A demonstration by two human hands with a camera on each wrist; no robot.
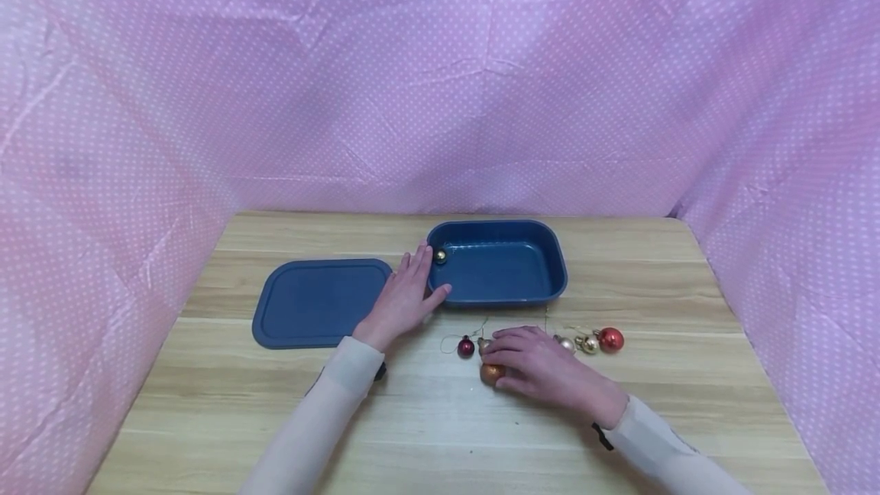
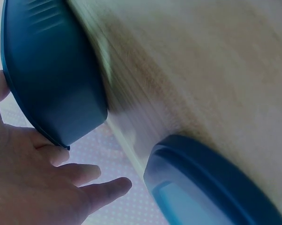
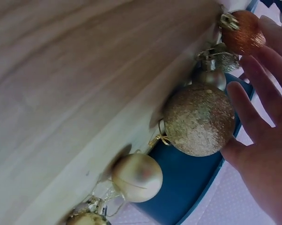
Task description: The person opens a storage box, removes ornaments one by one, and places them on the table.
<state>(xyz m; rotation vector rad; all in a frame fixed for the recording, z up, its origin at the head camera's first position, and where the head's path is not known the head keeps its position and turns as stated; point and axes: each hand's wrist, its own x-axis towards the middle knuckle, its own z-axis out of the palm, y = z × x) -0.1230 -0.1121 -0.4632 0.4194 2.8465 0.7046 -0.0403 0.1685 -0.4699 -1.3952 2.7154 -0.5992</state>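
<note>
My left hand (image 1: pixel 404 292) rests its straight fingers on the left end of a dark blue box (image 1: pixel 496 302), the thumb over the front rim. The same end of the box (image 2: pixel 56 75) fills part of the left wrist view. Inside lies a small gold bauble (image 1: pixel 441 256). My right hand (image 1: pixel 543 365) spreads over a row of Christmas baubles, fingers loosely bent. An orange bauble (image 1: pixel 491 374) sits at its thumb and forefinger. In the right wrist view, a large glittery gold bauble (image 3: pixel 199 119) lies by the little finger, with a smaller silvery bauble (image 3: pixel 210 78) beyond.
A blue lid (image 1: pixel 319 304) lies flat left of the box. A dark red bauble (image 1: pixel 466 347) lies left of my right hand. Pale and gold baubles (image 1: pixel 589 344) and a red bauble (image 1: pixel 610 340) lie to its right. Pink dotted cloth (image 1: pixel 440 98) surrounds the wooden table (image 1: pixel 426 434).
</note>
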